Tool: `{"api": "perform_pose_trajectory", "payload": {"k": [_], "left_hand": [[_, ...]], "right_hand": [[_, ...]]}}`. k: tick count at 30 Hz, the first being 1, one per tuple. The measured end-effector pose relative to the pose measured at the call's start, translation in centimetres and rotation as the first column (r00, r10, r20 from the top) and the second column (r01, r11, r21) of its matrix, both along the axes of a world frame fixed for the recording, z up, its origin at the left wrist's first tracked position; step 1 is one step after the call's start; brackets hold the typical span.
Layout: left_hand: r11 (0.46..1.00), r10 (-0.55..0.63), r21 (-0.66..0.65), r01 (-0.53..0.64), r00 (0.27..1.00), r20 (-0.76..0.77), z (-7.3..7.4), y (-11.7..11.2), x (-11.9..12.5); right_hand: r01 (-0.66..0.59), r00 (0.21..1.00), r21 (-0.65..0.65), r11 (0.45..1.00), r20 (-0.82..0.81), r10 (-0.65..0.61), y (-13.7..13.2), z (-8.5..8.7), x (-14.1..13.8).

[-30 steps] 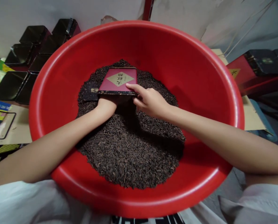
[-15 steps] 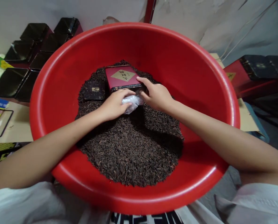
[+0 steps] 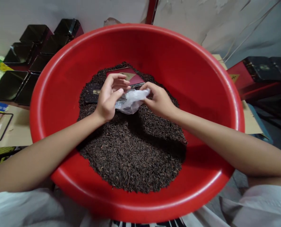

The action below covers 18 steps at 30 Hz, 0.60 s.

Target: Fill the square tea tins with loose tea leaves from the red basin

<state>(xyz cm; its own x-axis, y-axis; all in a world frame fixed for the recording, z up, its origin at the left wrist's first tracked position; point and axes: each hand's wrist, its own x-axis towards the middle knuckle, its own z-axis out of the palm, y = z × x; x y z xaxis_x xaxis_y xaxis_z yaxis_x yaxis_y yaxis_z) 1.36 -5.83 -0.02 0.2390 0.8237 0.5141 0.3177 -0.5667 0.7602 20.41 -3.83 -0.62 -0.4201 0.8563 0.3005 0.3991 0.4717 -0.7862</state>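
In a big red basin [image 3: 161,211] lies a heap of dark dried tea leaves [image 3: 135,157]. A pink-red tea tin [image 3: 138,78] with a gold label rests on its side on the heap, partly covered by my hands. A crumpled clear plastic bag [image 3: 131,102] shows in front of the tin's near end; whether it reaches inside is hidden. My right hand [image 3: 158,96] pinches the bag's right end between thumb and fingers. At the bag's left side, my left hand [image 3: 111,96] is open, its fingers raised and curved, thumb by the plastic. Beside it, a black tin lid [image 3: 92,93] lies on the tea.
Several dark-topped tins [image 3: 20,52] stand to the left of the basin. More pink-red tins with black lids [image 3: 260,67] lie at the right by the wall. A cardboard surface [image 3: 17,126] with printed packaging shows at the left.
My left hand has opened and shifted left, coming up in front of the tin. The bag is now spread out wider, its right end drawn up in my right hand, which has left the tin's face.
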Motion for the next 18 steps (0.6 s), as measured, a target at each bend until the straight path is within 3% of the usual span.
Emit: {"api": "perform_pose_trajectory", "payload": {"k": [2, 5, 7, 9, 12, 15, 18], "left_hand": [[0.984, 0.073, 0.171, -0.057, 0.994, -0.087, 0.5, 0.0, -0.2], [0.952, 0.088, 0.304, 0.035, 0.921, -0.381, 1.3, 0.2, -0.5], [0.964, 0.073, 0.251, 0.088, 0.820, -0.568, 1.6, 0.3, -0.7], [0.983, 0.082, 0.178, 0.051, 0.741, -0.667, 1.8, 0.4, -0.6], [0.994, 0.106, 0.092, -0.058, 0.712, -0.695, 2.1, 0.6, -0.7], [0.997, 0.035, -0.026, -0.076, 0.702, -0.712, 2.8, 0.9, -1.2], [0.995, -0.028, -0.082, -0.057, 0.629, -0.777, 3.8, 1.1, -2.0]], "right_hand": [[-0.028, 0.986, -0.183, 0.983, -0.164, -0.002, 0.0, -0.1, -0.1], [-0.061, 0.935, -0.309, 0.949, -0.350, -0.053, -0.1, -0.2, -0.3], [-0.016, 0.913, -0.312, 0.950, -0.392, -0.114, -0.2, -0.1, -0.4], [0.038, 0.909, -0.282, 0.959, -0.389, -0.151, -0.2, 0.1, -0.4], [0.070, 0.922, -0.232, 0.970, -0.355, -0.151, -0.1, 0.5, -0.4], [-0.011, 0.949, -0.258, 0.966, -0.308, -0.071, -0.1, 1.1, -0.2], [-0.121, 0.972, -0.317, 0.941, -0.232, 0.047, -0.2, 1.9, 0.2]]}}
